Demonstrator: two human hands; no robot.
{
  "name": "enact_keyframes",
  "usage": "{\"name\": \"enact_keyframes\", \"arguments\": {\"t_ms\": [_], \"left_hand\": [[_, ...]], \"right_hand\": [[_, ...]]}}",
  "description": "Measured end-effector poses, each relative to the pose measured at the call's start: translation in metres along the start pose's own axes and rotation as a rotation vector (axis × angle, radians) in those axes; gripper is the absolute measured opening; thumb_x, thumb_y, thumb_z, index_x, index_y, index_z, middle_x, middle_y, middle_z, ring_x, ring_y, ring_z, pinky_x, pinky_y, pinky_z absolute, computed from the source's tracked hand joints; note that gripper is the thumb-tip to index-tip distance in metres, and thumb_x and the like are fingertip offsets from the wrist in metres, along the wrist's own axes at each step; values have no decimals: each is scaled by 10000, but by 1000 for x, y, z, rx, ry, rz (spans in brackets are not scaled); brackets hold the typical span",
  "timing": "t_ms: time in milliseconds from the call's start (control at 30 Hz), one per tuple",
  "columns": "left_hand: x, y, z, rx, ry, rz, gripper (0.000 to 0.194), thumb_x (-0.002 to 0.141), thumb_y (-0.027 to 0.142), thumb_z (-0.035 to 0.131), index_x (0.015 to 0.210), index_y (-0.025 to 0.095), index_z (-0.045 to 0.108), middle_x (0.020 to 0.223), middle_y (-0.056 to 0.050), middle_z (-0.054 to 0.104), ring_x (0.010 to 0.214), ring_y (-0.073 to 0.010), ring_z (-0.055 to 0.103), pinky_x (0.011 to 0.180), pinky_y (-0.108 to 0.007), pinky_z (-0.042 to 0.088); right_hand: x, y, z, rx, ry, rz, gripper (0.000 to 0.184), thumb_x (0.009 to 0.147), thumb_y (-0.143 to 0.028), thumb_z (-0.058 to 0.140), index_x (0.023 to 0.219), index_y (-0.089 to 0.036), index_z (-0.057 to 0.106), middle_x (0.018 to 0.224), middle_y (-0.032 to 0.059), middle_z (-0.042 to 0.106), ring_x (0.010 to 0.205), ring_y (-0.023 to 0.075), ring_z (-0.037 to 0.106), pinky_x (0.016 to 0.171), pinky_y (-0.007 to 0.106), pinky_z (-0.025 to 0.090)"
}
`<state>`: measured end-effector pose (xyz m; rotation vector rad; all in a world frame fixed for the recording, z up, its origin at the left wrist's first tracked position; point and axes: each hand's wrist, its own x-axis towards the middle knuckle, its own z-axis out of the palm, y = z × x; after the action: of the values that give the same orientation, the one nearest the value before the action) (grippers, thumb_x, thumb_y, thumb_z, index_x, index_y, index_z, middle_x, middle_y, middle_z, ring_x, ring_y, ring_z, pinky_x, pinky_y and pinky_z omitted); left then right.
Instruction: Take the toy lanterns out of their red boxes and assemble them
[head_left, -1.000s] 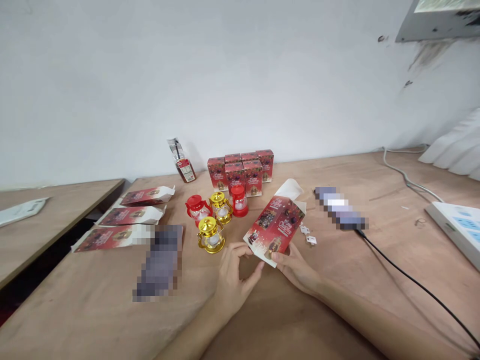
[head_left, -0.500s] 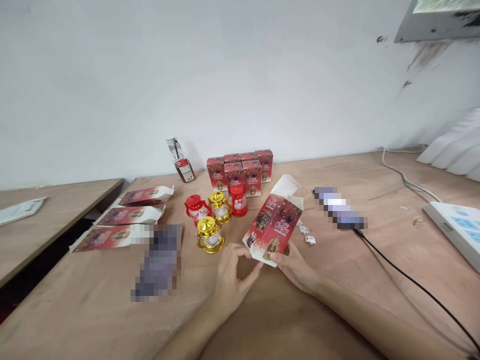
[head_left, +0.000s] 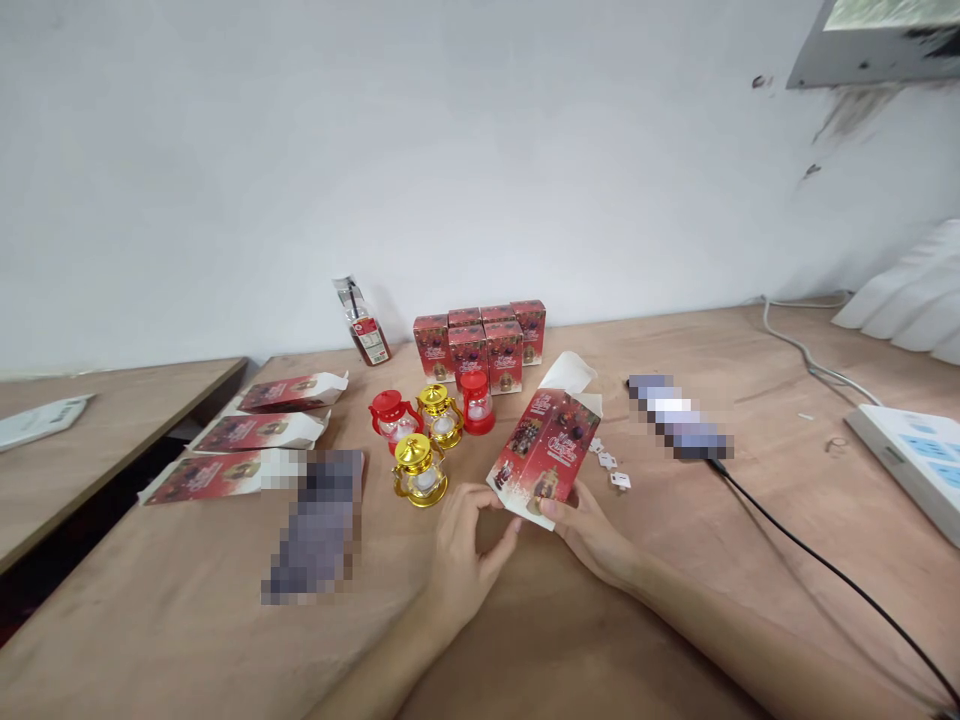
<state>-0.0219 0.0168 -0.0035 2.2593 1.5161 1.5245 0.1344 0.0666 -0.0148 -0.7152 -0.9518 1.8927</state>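
Note:
Both hands hold one red printed carton (head_left: 547, 450) low over the wooden table (head_left: 675, 560). My left hand (head_left: 469, 550) pinches its near left corner with finger and thumb. My right hand (head_left: 592, 530) grips its near right corner. The carton is squeezed partly open, and its white top flap points away from me. Just left of it stand small toy lanterns, two gold (head_left: 421, 468) and two red (head_left: 391, 415).
Several closed red boxes (head_left: 480, 340) stand grouped at the back by the wall. Three flattened cartons (head_left: 255, 432) lie at the left. A bottle (head_left: 364, 322) leans on the wall. A black cable (head_left: 825, 570) runs right; small white bits (head_left: 611, 468) lie beside the carton.
The carton has narrowed and turned slightly more upright between my hands, shifting a little left. The hands stayed in nearly the same place.

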Motion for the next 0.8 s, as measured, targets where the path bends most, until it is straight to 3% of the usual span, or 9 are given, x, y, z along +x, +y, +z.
{"name": "enact_keyframes", "arguments": {"t_ms": [400, 600, 800], "left_hand": [[0, 0, -2, -47, -123, -26, 96, 789, 166, 537, 810, 208, 452, 701, 14, 563, 662, -141, 564, 623, -268, 444], [-1, -1, -2, -43, -172, -25, 110, 795, 165, 530, 882, 201, 473, 666, 30, 560, 628, -137, 561, 611, -260, 425], [-3, -2, 1, -26, -238, -68, 165, 815, 178, 502, 976, 198, 469, 617, 54, 534, 586, -125, 536, 602, -247, 411]], "right_hand": [[1, -2, 0, 58, -27, 23, 475, 610, -343, 786, 1018, -231, 570, 981, 43, 683, 995, 251, 618, 880, 428, 470], [2, -5, 2, 89, -27, 18, 419, 633, -341, 775, 982, -222, 575, 953, 41, 680, 1005, 245, 612, 872, 418, 486], [5, -5, -1, 94, 4, 12, 385, 643, -335, 770, 963, -211, 594, 938, 32, 679, 858, 200, 637, 802, 380, 509]]}}
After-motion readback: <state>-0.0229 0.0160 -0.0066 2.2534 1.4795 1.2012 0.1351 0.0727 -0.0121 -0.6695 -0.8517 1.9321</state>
